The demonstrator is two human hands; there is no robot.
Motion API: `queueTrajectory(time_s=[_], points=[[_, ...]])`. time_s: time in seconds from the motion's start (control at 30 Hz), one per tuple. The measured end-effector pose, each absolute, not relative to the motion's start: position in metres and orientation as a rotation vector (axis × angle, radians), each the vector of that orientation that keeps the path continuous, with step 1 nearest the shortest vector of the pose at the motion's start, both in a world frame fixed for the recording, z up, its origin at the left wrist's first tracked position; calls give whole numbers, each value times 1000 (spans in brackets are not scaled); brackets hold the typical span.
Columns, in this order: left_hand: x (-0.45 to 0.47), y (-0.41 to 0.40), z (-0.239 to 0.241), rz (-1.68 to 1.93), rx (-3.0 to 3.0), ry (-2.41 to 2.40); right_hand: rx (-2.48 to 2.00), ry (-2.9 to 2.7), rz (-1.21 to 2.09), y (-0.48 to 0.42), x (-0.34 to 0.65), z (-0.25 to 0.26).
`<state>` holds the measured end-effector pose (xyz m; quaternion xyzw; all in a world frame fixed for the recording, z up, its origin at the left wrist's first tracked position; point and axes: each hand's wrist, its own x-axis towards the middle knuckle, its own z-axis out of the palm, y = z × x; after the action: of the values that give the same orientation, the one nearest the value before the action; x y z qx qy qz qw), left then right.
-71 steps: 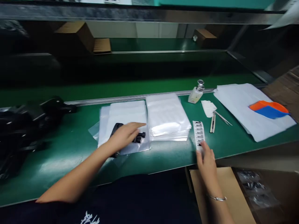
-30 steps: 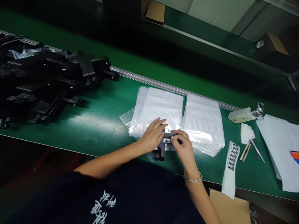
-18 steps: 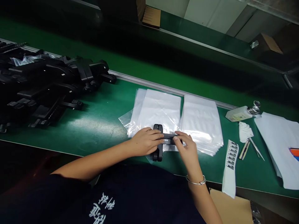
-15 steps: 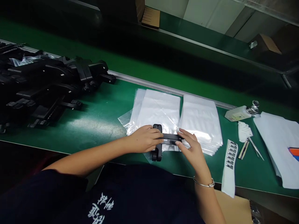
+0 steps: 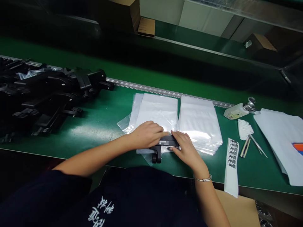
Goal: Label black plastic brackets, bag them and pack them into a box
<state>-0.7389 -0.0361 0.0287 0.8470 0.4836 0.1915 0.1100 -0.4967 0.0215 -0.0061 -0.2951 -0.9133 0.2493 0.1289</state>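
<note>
A small black plastic part (image 5: 163,145) with a pale label on it lies at the near end of a stack of clear plastic bags (image 5: 156,110) on the green bench (image 5: 101,119). My left hand (image 5: 146,135) covers the part's left end, fingers curled over it. Against the part's right end presses my right hand (image 5: 186,149), its fingers bent onto it. A strip of barcode labels (image 5: 232,165) hangs over the bench's near edge to the right of my right hand.
A second stack of clear bags (image 5: 200,119) lies beside the first. A heap of black plastic parts (image 5: 47,94) fills the bench's left end. To the right are a small bottle (image 5: 238,111), a wad of tissue (image 5: 243,128), tweezers (image 5: 258,145) and white sheets (image 5: 279,138). A cardboard box (image 5: 239,211) stands below.
My right hand left the label strip and came onto the black part, where a pale label now shows. Both hands have closed in over the part and drawn it slightly nearer.
</note>
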Motion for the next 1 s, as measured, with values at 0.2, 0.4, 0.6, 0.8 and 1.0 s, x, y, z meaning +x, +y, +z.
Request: queueTrajectory(time_s=[0.2, 0.4, 0.6, 0.8, 1.0], points=[[-756, -58, 3, 1138, 1727, 2027, -711, -2473, 462, 5, -487, 9], [-700, -65, -24, 719, 2046, 1777, -789, -2177, 116, 1, -467, 22], [-671, -62, -44, 315, 2401, 1614, -1283, -1814, 551, -5, -453, 37], [-706, -75, -42, 190, 2613, 1529, -1514, -1610, 853, -14, -438, 48], [-697, -102, -42, 105, 2437, 1894, -1511, -1602, 840, -14, -439, 51]])
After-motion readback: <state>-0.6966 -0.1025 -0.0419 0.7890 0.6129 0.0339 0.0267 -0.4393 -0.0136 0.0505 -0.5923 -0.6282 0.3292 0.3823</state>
